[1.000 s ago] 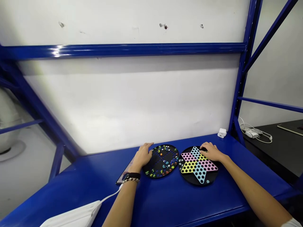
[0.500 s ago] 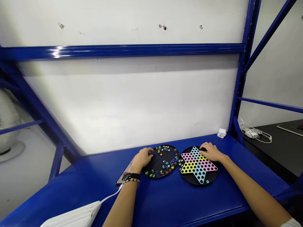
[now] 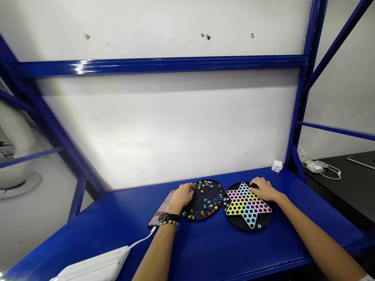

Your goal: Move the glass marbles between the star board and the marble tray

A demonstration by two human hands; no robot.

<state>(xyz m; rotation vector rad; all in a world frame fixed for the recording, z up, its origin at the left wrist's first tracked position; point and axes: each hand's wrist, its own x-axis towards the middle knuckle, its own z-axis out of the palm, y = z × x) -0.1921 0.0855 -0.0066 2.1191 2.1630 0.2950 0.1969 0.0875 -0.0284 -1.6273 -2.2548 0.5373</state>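
My left hand, with a dark watch and a beaded bracelet at the wrist, bends over the left side of a round black tray. Its fingers are curled with the tips close together; anything between them is hidden. Glass marbles of several colours lie scattered in this tray, mostly near its rim. To the right is a round black Chinese checkers board with a holed star in pink, yellow and light blue. My right hand rests over its upper right edge, thumb apart from the fingers.
A phone or tablet lies left of the marble tray, cabled to a white power bank in front. A white charger stands at the back right of the blue table. Blue frame posts and a white wall enclose it.
The whole view has shifted slightly, so everything sits a little further right. My left hand stays over the left of the marble tray, and my right hand stays at the board's edge.
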